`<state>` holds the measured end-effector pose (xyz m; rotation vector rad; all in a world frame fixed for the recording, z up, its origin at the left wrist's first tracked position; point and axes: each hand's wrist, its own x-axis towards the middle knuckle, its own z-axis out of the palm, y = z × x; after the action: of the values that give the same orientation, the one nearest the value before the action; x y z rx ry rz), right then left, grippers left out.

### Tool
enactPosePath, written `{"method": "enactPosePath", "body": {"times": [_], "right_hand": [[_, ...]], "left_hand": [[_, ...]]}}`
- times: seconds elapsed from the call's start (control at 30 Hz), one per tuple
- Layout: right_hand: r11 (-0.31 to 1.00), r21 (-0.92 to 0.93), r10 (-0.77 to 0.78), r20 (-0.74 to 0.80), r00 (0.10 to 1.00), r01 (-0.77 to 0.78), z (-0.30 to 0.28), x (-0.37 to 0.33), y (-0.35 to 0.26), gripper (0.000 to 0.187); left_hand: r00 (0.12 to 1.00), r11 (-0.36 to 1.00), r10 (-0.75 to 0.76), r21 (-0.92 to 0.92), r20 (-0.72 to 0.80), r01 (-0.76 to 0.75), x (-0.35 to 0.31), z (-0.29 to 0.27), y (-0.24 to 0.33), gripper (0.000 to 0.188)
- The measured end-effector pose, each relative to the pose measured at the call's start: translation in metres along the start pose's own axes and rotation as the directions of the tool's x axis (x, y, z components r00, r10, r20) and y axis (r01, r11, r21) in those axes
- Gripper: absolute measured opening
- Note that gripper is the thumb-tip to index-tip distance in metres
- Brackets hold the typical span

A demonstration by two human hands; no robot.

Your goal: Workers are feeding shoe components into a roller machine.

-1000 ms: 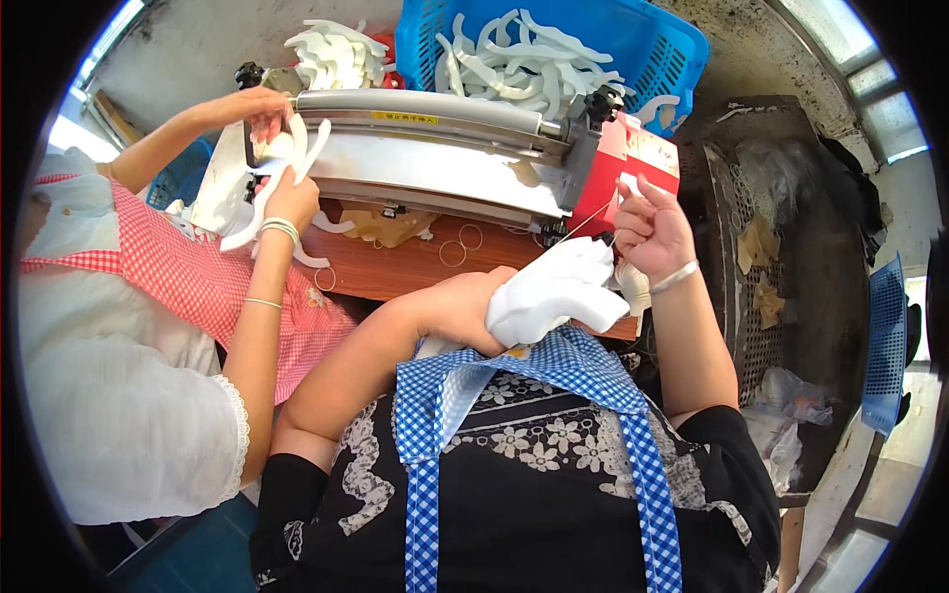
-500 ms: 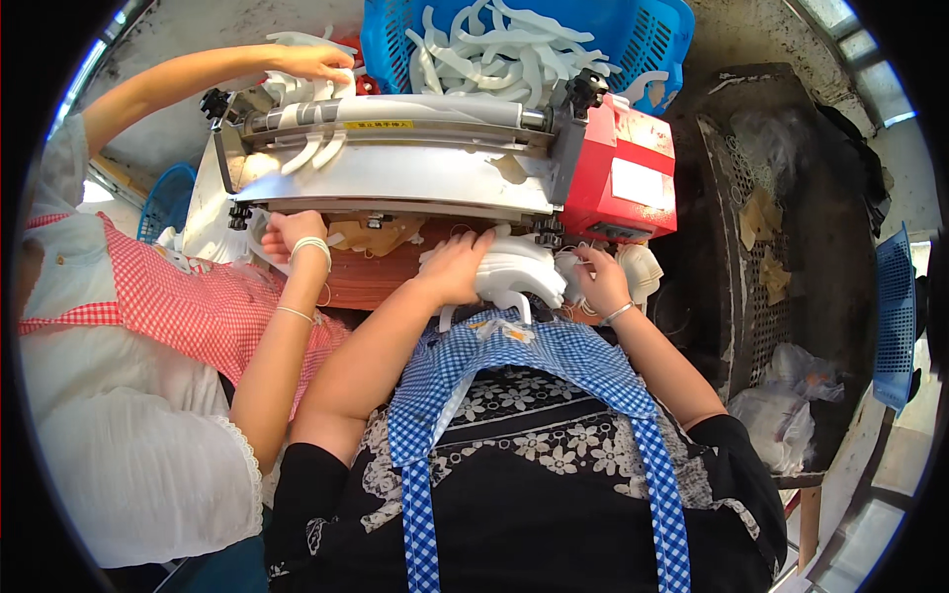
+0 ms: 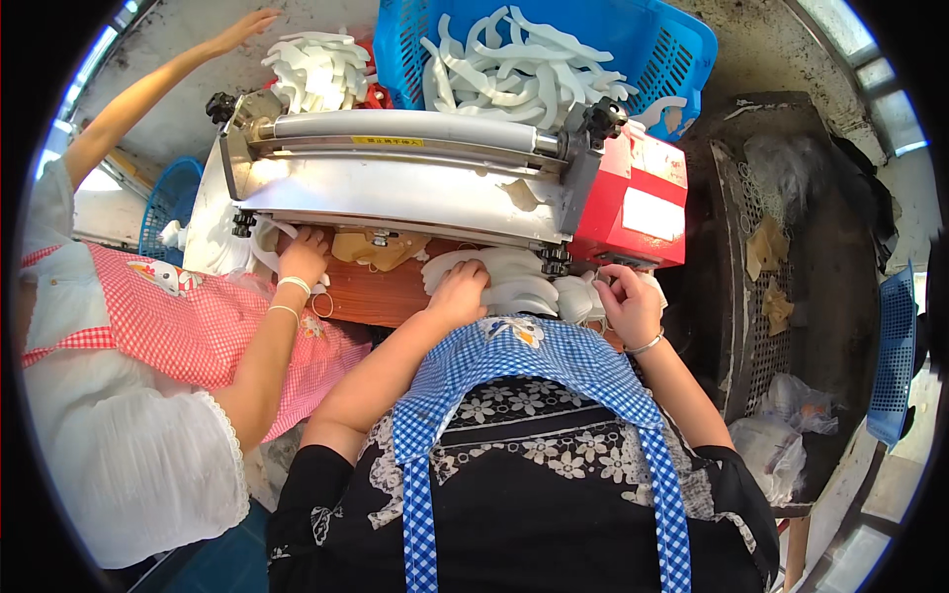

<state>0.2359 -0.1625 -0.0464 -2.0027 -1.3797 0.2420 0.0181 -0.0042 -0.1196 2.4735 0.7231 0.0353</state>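
Observation:
My left hand (image 3: 461, 293) lies over a stack of white curved foam-like strips (image 3: 522, 293) on the reddish work surface, fingers curled against them. Just right of the stack, my right hand (image 3: 631, 302) is closed in a pinch beside a bundle of white pieces (image 3: 581, 300). Whatever its fingertips hold is too small to make out. The strips lie between my blue checked apron (image 3: 534, 366) and the front of a roller machine (image 3: 395, 183).
A co-worker's hand (image 3: 304, 255) is by a white curved piece at left; their other hand (image 3: 247, 30) reaches far left. Behind the machine are a white strip pile (image 3: 318, 71) and a blue basket (image 3: 395, 59). The machine's red housing (image 3: 633, 198) stands right, near a dark perforated rack (image 3: 756, 316).
The strips under my left hand now lie flatter and farther from my apron. My right hand has shifted slightly right. The co-worker's far hand has left the white pile, moving up and left.

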Motion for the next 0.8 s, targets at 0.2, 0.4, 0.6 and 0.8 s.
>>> {"method": "enactPosePath", "body": {"times": [0.2, 0.4, 0.6, 0.8], "right_hand": [[0.974, 0.011, -0.225, -0.062, 0.972, 0.226, -0.014, 0.020, -0.021, 0.019], [0.875, 0.482, -0.025, 0.126, 0.992, -0.039, 0.009, 0.043, -0.060, 0.024], [0.553, 0.721, -0.051, 0.529, 0.847, -0.417, 0.068, 0.076, -0.105, 0.028], [0.290, 0.653, 0.024, 0.726, 0.688, -0.699, 0.075, 0.085, -0.116, 0.025]], "left_hand": [[0.997, 0.990, 0.018, -0.140, -0.070, -0.028, -0.012, -0.045, 0.016, 0.033], [0.891, 0.532, -0.310, -0.837, -0.331, -0.127, -0.026, -0.096, 0.053, 0.030], [0.844, -0.011, -0.529, -0.993, -0.093, -0.117, -0.019, -0.105, 0.051, 0.024], [0.796, 0.394, -0.519, -0.914, -0.311, -0.100, -0.026, -0.116, 0.036, 0.023]]}}
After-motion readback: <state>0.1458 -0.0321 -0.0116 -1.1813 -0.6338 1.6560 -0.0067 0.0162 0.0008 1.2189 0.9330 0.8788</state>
